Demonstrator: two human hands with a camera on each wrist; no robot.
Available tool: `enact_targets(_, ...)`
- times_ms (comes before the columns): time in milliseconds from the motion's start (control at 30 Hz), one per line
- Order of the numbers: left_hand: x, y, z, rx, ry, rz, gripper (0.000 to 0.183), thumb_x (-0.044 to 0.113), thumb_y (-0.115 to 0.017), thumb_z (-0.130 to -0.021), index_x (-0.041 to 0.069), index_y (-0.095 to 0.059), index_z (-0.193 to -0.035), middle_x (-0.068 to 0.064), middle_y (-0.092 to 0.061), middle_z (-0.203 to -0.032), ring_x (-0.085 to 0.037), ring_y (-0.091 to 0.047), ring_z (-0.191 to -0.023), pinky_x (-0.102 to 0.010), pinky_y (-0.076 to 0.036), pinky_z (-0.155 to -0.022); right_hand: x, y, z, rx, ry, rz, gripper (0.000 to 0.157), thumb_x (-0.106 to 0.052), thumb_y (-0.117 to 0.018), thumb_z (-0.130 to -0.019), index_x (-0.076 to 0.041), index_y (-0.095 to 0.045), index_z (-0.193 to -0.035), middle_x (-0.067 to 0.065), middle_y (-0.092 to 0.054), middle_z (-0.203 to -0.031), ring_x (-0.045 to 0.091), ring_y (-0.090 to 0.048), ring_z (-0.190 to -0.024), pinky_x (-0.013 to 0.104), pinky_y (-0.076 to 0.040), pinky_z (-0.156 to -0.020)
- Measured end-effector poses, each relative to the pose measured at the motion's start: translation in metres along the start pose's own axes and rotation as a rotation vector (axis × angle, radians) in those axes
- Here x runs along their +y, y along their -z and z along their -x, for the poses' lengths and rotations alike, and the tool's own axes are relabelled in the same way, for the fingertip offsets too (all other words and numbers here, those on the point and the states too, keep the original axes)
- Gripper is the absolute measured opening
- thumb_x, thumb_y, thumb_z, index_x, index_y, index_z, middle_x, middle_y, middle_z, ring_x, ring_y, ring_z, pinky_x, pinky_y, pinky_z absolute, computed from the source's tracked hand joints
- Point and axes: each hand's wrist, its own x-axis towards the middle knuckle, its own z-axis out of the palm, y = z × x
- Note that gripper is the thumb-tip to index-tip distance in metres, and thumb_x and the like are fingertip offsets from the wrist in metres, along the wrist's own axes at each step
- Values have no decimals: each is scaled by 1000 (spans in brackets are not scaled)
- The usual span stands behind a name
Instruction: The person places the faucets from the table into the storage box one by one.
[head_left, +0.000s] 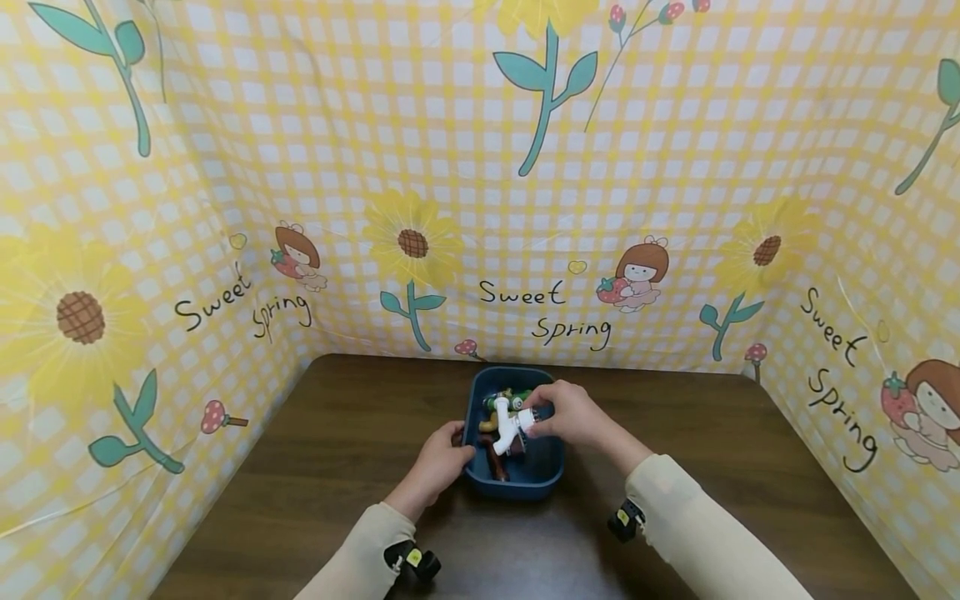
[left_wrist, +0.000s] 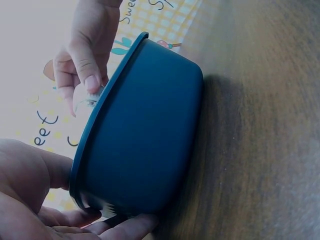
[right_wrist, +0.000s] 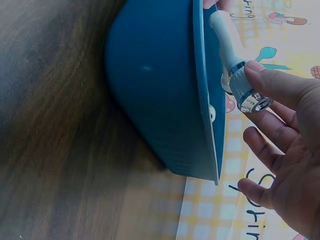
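Note:
A dark blue plastic basin (head_left: 517,492) stands on the table, several things inside it. My left hand (head_left: 438,458) grips its left rim, thumb over the edge and fingers against the outer wall (left_wrist: 145,120). Above the opening, my right hand (head_left: 573,412) pinches a white plastic tap (head_left: 506,429) between thumb and fingers. The right wrist view shows the tap's ribbed collar (right_wrist: 242,87) under the thumb, while the other fingers are spread. Below the tap lie a green item (head_left: 517,402), a yellow-brown piece (head_left: 487,425) and a dark reddish-brown piece (head_left: 496,464), partly hidden.
The brown wood-grain table (head_left: 360,417) extends around the basin. A yellow checked cloth (head_left: 465,158) with flowers and lettering hangs behind the table and along both sides. Black wrist cameras sit on the left sleeve (head_left: 352,550) and the right sleeve (head_left: 705,525).

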Motion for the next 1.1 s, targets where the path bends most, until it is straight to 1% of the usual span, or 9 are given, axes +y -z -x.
enact_targets(133, -1, 0, 0, -16, -11, 21, 50, 3, -57, -97, -9, -46, -145, -26, -60, -134, -26, -65, -105, -38, -60, -85, -1, -2, 0, -16, 4, -5, 27, -27, -88, -81, -25, -76, -106, -7, -70, -102, 26, -56, -101, 38, -47, -82)
enact_targets(267, -1, 0, 1, -24, -10, 28, 50, 2, -57, -97, -9, -45, -145, -26, -61, -133, -27, -65, -106, -39, -60, -86, -2, -3, -2, -31, 11, 1, 28, -26, -88, -81, -24, -76, -106, -8, -72, -102, 31, -56, -105, 39, -46, -85)
enact_targets(367, -1, 0, 1, -14, -12, 16, 51, 3, -58, -97, -10, -45, -145, -26, -60, -134, -26, -64, -108, -39, -59, -87, -3, -4, -4, -39, 25, 19, 28, -26, -88, -81, -24, -76, -105, -10, -74, -101, 30, -57, -105, 40, -45, -87)
enact_targets(533, -1, 0, -1, 2, -22, 8, 52, 3, -59, -95, -10, -46, -144, -25, -61, -133, -27, -64, -109, -38, -59, -87, -4, -8, -7, -65, 68, 43, 27, -29, -89, -80, -25, -76, -104, -13, -74, -98, 28, -61, -103, 39, -46, -85)
enact_targets(767, -1, 0, 0, -19, -12, 19, 51, 5, -58, -98, -9, -45, -145, -25, -61, -132, -26, -64, -107, -39, -60, -86, -8, -9, -9, -92, 55, 34, 25, -29, -88, -81, -27, -76, -102, -14, -74, -99, 27, -63, -102, 40, -50, -85)
enact_targets(900, -1, 1, 0, -20, -11, 11, 50, 5, -58, -98, -9, -45, -145, -25, -60, -133, -27, -63, -110, -41, -59, -89, -7, -9, -11, -99, 56, 47, 26, -29, -89, -80, -27, -76, -102, -15, -74, -99, 26, -63, -102, 39, -49, -84)
enact_targets(967, 0, 1, 1, -22, -12, 6, 51, 5, -58, -98, -9, -45, -145, -26, -60, -134, -28, -63, -110, -42, -59, -90, -6, -9, -12, -97, 59, 58, 26, -29, -89, -80, -28, -76, -102, -16, -74, -99, 23, -63, -100, 38, -49, -84)
enact_targets(1100, -1, 1, 1, -19, -7, 0, 51, 5, -59, -98, -9, -45, -145, -25, -61, -133, -27, -64, -109, -43, -59, -89, -6, -11, -14, -93, 74, 99, 25, -31, -89, -79, -29, -76, -101, -17, -73, -97, 23, -60, -100, 38, -46, -84)
